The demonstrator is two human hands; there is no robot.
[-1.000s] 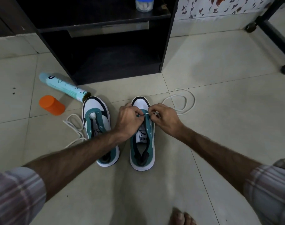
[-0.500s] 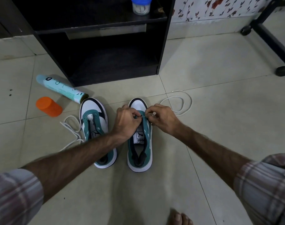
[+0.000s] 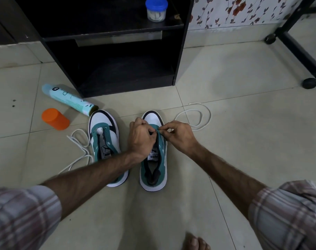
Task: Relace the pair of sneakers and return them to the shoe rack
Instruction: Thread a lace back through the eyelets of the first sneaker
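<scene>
pinching the white lace (image 3: pixel 201 117) at the right sneaker (image 3: pixel 154 159) eyelets, left hand (image 3: pixel 142 139) and right hand (image 3: pixel 180 135) grip together.

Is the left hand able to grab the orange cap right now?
Probably not straight away: the left hand is busy pinching the lace on the right sneaker. The orange cap lies uncovered on the floor left of the left sneaker.

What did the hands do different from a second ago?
Hardly anything. The left hand and right hand drew closer over the right sneaker, pinching its white lace all along. The left sneaker, spray can and orange cap stayed put.
</scene>
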